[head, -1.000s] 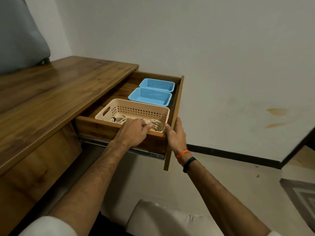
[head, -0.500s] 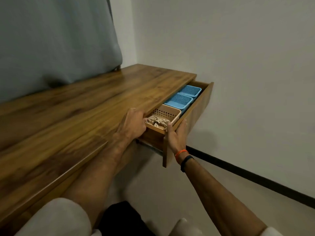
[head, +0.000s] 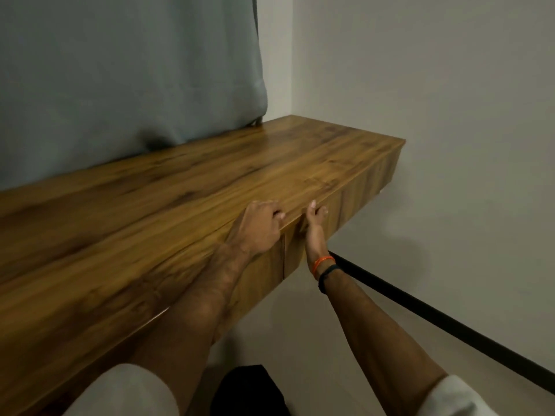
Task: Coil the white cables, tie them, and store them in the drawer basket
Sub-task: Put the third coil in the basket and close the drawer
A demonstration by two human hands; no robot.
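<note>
One head-worn view, looking forward and down from above the wooden bench (head: 186, 187), close in; the bench edge runs from seven o'clock toward one o'clock, wall (head: 450, 100) at three o'clock.

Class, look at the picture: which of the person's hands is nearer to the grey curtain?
Left. The left hand rests on the desk top's front edge, on the side toward the grey curtain. The right hand presses the drawer front below the edge, farther away.
</note>
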